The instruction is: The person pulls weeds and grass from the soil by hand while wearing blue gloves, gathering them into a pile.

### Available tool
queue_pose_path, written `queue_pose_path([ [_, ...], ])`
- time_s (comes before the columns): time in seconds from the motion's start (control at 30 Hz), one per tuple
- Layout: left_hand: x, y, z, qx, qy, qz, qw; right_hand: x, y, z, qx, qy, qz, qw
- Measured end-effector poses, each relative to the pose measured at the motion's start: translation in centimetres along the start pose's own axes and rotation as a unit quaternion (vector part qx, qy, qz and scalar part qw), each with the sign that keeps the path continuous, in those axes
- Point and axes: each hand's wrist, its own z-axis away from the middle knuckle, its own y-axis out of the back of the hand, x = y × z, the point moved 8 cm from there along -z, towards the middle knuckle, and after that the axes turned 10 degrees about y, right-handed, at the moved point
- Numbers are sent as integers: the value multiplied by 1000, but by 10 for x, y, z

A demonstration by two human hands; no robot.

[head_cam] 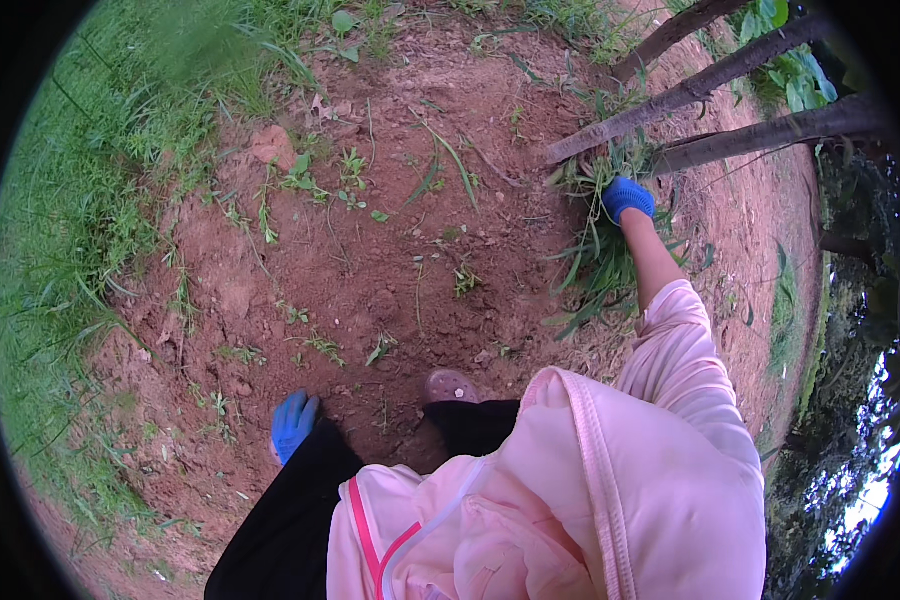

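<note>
At the foot of a thin tree trunk (682,97), my right hand (628,200) in a blue knitted glove is closed around a bunch of long-leaved green weeds (604,259). Leaves stick out on both sides of the fist and hang below it; the fingertips are turned out of sight. My left hand (295,424), also in a blue glove, rests by my left leg (285,510) in black trousers. Its fingers are extended and nothing shows in them, though its wrist is hidden. Reddish bare soil (390,255) lies between the two hands.
Two more slanting trunks, one lower (765,139) and one upper (667,37), flank the middle one. Small weeds (300,176) and loose leaves dot the soil. Thick grass (82,247) covers the left side. My clog-like shoe (450,386) stands on the soil.
</note>
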Motion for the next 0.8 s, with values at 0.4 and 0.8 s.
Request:
queue_pose_path([
  [0.4,12,-3,-41,-41,140,316,937,-272,7,195,8,384,-228,895],
  [0.8,-5,27,-112,-49,254,855,449,-381,29,343,67,712,-415,563],
])
